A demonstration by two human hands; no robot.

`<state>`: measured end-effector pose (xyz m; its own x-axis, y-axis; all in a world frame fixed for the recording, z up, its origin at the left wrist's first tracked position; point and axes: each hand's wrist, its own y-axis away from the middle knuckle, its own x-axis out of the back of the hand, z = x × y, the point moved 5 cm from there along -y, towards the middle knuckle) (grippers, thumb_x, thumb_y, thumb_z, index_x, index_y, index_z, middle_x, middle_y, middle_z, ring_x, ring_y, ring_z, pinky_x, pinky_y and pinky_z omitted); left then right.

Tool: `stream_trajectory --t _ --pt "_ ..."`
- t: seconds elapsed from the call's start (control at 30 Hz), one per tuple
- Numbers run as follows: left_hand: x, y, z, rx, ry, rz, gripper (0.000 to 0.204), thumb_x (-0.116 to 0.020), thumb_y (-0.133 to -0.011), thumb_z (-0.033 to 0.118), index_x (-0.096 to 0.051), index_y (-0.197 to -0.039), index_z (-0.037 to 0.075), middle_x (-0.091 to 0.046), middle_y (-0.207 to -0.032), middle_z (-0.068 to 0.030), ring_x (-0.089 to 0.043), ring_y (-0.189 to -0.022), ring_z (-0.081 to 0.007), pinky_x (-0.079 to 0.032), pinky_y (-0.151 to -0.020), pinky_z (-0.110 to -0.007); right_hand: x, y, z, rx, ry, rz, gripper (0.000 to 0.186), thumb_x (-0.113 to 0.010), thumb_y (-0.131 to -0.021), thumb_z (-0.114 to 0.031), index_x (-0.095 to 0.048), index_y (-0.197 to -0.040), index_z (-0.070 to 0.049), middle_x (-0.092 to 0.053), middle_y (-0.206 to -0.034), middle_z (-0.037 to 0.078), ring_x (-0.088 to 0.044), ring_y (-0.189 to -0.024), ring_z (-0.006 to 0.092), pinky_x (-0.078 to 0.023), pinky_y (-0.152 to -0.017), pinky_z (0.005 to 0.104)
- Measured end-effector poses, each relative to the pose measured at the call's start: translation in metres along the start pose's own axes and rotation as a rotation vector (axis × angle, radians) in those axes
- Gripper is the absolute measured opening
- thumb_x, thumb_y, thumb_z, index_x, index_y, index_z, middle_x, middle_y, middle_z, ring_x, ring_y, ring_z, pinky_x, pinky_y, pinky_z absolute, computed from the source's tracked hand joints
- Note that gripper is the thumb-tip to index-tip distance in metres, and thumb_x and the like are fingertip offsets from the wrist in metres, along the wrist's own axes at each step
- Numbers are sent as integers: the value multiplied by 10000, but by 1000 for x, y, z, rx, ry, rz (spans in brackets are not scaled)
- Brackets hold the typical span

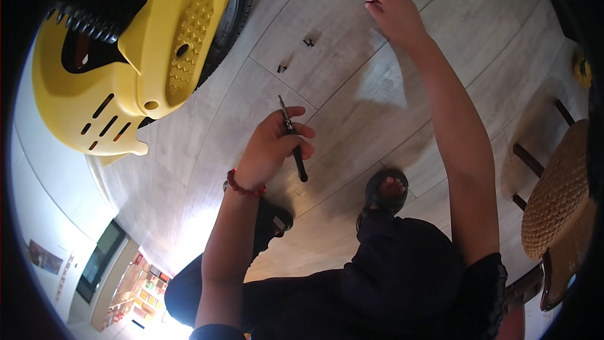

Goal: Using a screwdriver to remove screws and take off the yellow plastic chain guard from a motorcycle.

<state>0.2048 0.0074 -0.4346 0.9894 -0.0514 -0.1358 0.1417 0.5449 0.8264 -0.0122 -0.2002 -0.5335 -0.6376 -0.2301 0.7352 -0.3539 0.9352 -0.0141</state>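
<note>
A slim screwdriver with a dark handle and grey metal shaft lies in the grip of my left hand, its tip slanting up and away. Farther out on the right, my right hand is closed above the floor, its fingers pinched together. Whatever is between those fingers is too small to make out. Two little groups of small dark pieces that look like screws, one nearer and one farther, lie on the floor between my hands.
At the upper left stands a yellow plastic vehicle body with a black tyre and a black coil spring. A woven-seat chair is at the right. My sandalled foot rests on the grey plank floor.
</note>
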Motion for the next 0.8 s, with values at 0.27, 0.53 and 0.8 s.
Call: stream_trajectory --t 0.27,0.53,0.8 --pt "7 0 -14 33 3 17 455 -444 -801 -46 -370 -1249 -58 -602 -942 -129 -638 -728 -190 -511 -697 -275 -5 -2 -4 10 9 21 117 -603 -787 -89 -578 -893 -45 -589 -860 82 -570 -780 244 -454 -697 350" --pt "1 -7 -22 49 67 15 446 -448 -812 -20 -374 -1251 -48 -590 -962 -130 -629 -744 -189 -511 -688 -291 3 4 11 -31 -100 35 281 -635 -773 -90 -582 -1048 -67 -591 -942 77 -579 -847 206 -463 -769 310" --pt "-10 -11 23 -135 178 74 300 -362 -939 93 -404 -1207 -34 -593 -936 -136 -624 -744 -215 -505 -692 -313 11 51 -30 -382 -710 -177 286 -563 -885 -277 -607 -1017 -26 -619 -888 57 -572 -811 155 -463 -748 302"
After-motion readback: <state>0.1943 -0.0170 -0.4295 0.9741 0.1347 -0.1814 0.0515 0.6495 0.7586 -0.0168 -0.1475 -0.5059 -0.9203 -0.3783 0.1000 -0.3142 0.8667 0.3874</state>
